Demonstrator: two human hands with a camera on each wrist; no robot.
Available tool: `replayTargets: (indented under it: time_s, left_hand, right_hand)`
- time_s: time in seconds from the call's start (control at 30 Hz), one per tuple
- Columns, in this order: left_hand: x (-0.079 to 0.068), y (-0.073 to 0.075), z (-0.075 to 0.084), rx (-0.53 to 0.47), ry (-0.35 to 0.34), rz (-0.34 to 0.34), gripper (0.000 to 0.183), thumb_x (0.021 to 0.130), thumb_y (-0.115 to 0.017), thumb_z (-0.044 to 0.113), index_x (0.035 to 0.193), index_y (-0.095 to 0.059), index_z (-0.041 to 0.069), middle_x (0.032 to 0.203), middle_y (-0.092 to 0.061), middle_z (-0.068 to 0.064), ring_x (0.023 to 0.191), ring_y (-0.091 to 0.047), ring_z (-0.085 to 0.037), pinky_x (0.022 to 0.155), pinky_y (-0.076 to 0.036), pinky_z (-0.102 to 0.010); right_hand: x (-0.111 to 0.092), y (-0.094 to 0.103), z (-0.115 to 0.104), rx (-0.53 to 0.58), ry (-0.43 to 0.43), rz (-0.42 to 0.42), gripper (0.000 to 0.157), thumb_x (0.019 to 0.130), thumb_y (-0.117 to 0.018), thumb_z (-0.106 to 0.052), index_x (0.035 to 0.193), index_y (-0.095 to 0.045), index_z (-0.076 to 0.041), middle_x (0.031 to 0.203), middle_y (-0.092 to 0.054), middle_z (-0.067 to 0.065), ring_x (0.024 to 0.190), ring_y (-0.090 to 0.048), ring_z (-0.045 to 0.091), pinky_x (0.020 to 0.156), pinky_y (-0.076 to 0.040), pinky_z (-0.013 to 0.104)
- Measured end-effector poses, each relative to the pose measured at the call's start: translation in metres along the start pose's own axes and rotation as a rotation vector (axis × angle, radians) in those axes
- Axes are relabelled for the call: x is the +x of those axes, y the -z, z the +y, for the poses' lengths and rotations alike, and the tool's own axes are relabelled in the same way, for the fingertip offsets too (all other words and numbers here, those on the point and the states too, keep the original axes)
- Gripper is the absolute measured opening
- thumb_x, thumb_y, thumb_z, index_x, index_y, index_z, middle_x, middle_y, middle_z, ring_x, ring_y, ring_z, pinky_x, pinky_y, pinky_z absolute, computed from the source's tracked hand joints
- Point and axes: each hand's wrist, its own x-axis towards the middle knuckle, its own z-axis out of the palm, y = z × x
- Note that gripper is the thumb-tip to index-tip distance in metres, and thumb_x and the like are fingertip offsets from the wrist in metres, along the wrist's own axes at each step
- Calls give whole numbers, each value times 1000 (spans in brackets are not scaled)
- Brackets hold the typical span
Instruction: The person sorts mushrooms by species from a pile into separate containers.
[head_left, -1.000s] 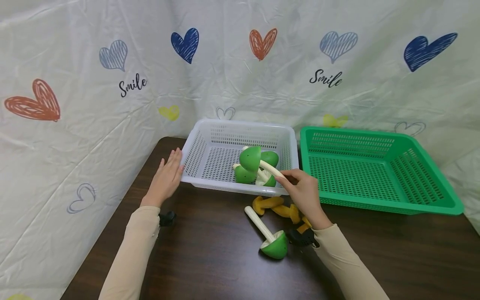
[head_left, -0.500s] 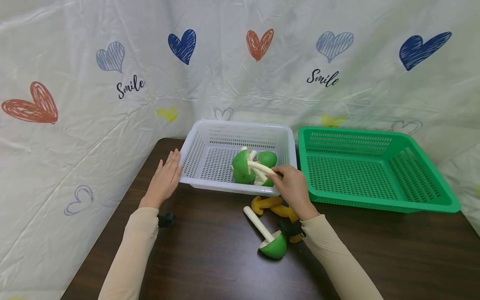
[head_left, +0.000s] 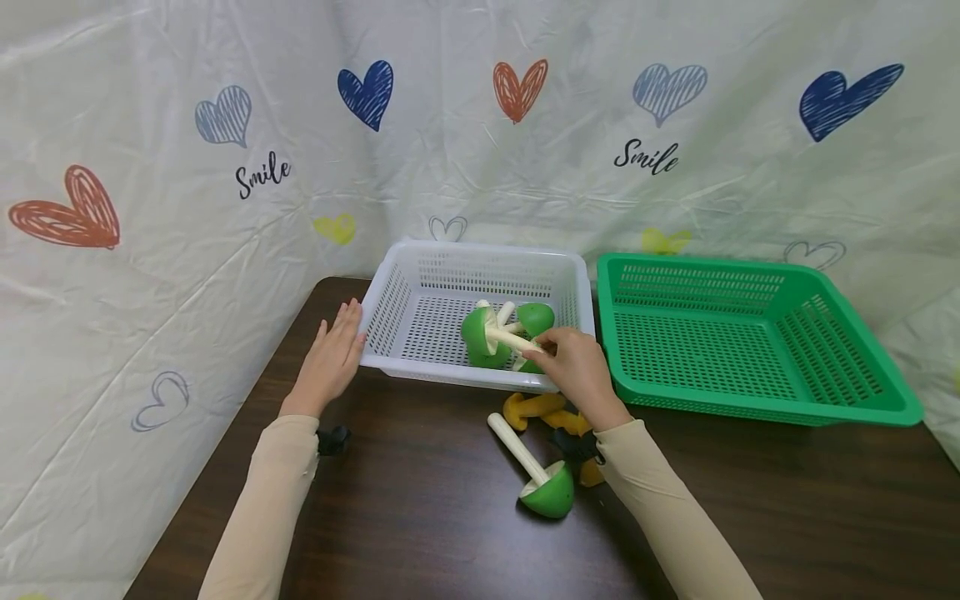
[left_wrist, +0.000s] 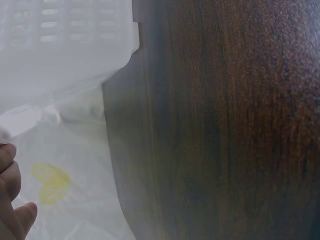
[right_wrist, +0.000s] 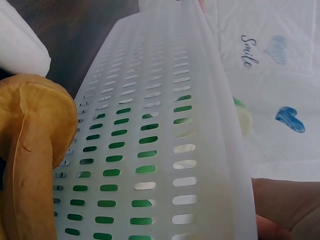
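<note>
My right hand (head_left: pixel 577 367) pinches the pale stem of a green-capped toy mushroom (head_left: pixel 476 332). That mushroom lies tilted over several other green mushrooms (head_left: pixel 537 316) inside the white perforated basket (head_left: pixel 435 372). At the basket's left side my left hand (head_left: pixel 330 358) lies with straight fingers against the rim. In the left wrist view only part of that hand (left_wrist: pixel 11 185) shows, beside the basket wall (left_wrist: pixel 60 60). The right wrist view has the basket's holed front wall (right_wrist: pixel 145 165), green caps showing through it, with part of my right hand (right_wrist: pixel 282 207) beyond the rim.
A green perforated basket (head_left: pixel 750 410) stands right of the white one. Before the white basket, another green mushroom (head_left: pixel 551 493) lies on the dark table (head_left: pixel 420 500). Several yellow-brown mushrooms (head_left: pixel 536 406) lie near it, partly hidden by my right wrist. A heart-patterned cloth (head_left: pixel 450 167) hangs behind.
My right hand has moved left and down with the held mushroom, from above the white basket onto the mushrooms in it. The left hand has stayed at the rim.
</note>
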Motion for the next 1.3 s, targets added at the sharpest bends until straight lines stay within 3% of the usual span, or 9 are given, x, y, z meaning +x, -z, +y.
replayTargets:
  time_s: [0.23,0.5,0.8,1.07,1.3]
  left_hand:
    - [0,0,1,1,4,-8,54,101,-38,20,146,-23,-6,153,-21,-17,142,-14,-29,110,-12,-57]
    - [1,-1,0,10,-2,-4,55,101,-38,21,147,-22,-5,153,-21,-17,142,-15,-29,110,-12,-57]
    - [1,-1,-2,8,2,-13,55,102,-36,23,147,-22,-5,154,-21,-17,142,-15,-30,110,-13,-57]
    - [1,-1,-2,14,-3,-11,55,102,-35,24,147,-22,-5,154,-20,-16,142,-14,-29,109,-13,-58]
    - [1,0,-1,11,-6,-15,55,103,-34,25,147,-21,-5,154,-19,-16,142,-14,-29,110,-12,-58]
  right_hand:
    - [-4,6,-1,57,23,34,23,79,-77,-19,90,-71,0,83,-66,11,75,-62,25,65,-51,38]
    - [-18,16,3,197,25,52,21,80,-76,-12,95,-71,1,85,-67,11,76,-64,23,69,-54,38]
    - [-45,26,8,249,2,47,20,80,-75,-9,98,-71,0,86,-68,9,74,-65,21,67,-55,37]
    - [-69,34,8,264,38,111,21,76,-77,-5,96,-71,-2,86,-68,7,73,-66,19,65,-55,39]
    - [-89,36,8,287,-45,80,18,76,-77,-4,93,-72,-5,87,-68,3,73,-64,16,64,-55,31]
